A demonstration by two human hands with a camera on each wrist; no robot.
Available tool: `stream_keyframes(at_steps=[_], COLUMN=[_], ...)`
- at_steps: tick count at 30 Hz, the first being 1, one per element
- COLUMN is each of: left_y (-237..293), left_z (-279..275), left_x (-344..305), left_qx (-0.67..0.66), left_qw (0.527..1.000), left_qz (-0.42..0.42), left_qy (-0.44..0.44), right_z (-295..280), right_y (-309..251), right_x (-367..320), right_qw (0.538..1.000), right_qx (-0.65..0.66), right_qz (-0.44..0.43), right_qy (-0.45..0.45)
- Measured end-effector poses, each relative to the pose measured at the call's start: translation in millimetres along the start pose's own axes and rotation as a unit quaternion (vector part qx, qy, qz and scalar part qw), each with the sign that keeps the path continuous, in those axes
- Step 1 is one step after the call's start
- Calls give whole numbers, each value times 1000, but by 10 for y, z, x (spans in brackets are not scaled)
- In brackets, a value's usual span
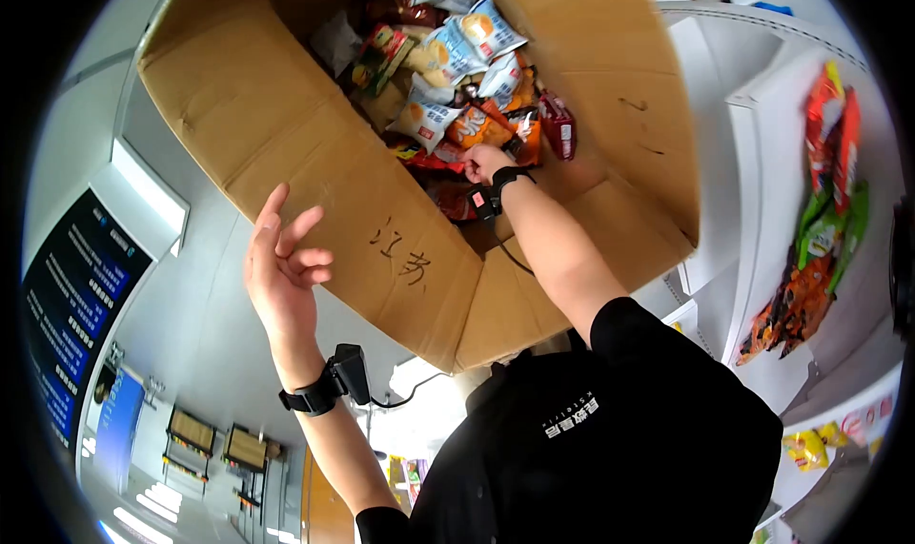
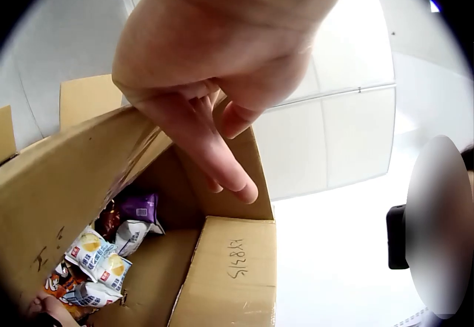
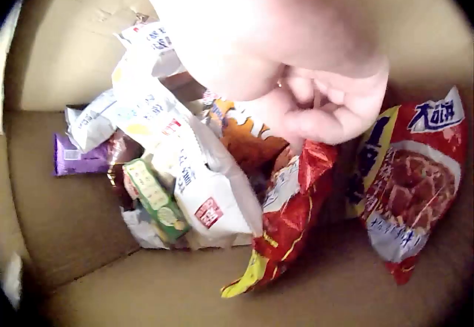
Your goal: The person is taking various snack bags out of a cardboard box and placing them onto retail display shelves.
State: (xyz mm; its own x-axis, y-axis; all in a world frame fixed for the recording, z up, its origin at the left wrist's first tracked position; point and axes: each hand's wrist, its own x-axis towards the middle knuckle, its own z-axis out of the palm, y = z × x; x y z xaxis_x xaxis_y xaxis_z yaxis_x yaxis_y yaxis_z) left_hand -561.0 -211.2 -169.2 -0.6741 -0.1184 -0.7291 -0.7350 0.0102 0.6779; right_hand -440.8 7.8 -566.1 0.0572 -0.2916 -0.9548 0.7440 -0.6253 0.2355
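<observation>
My right hand [image 1: 488, 163] is down inside a big cardboard box [image 1: 353, 191]. In the right wrist view its curled fingers pinch the top corner of a red snack bag [image 3: 292, 216] with a yellow end. Beside that bag are an orange bag [image 3: 248, 138] and white-and-blue snack bags [image 3: 200, 179]; another red bag [image 3: 415, 186], with a picture of food on it, lies against the box wall. My left hand [image 1: 284, 267] is raised by the outer side of the box, fingers loosely bent, holding nothing. In the left wrist view this hand [image 2: 215, 68] overlaps the box rim.
More bags fill the box, among them a purple one [image 2: 139, 207] and a dark red one [image 1: 558, 124]. White shelves [image 1: 753, 163] with hanging red and green bags [image 1: 824, 210] stand to the right. A cable runs from each wrist camera.
</observation>
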Motion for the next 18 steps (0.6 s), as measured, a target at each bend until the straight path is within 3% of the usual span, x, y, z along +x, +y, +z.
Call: stream_keyframes(at_steps=[2,4,5,6,7,8,10,14,18], left_y=[33,-6,-20,-18,-17,-29,-163,-311,-283], left_z=[39,52,32,-11,-33,-69,-178,-245,-193], left_x=[-37,-52,-48,-48,-52,-55,71,139,-374], left_qx=[-4,-30,-29,-25,-23,-26,-57,-55,70], left_qw=[1000,999,999,999,999,998,993,976,945], left_qz=[0,7,7,11,12,17,32,73,24], left_qy=[2,-15,-31,-45,-46,-61,-97,-198,-318], right_z=[-138,-34,24,118,382,461,440,472,522], right_y=[-143,-185,-194,-266,-257,-228,-206,320,1043], right_x=[4,-428,-597,-821,-1551,-1822,-2198,-3315,-4089], right_qw=[996,980,993,989,986,979,976,934,886], right_qx=[22,-132,-8,23,85,104,50,80,152], right_qz=[14,-135,-106,-128,-141,-177,-192,-319,-366], right_qy=[-80,-63,-55,-66,-25,-2,-90,-138,-241])
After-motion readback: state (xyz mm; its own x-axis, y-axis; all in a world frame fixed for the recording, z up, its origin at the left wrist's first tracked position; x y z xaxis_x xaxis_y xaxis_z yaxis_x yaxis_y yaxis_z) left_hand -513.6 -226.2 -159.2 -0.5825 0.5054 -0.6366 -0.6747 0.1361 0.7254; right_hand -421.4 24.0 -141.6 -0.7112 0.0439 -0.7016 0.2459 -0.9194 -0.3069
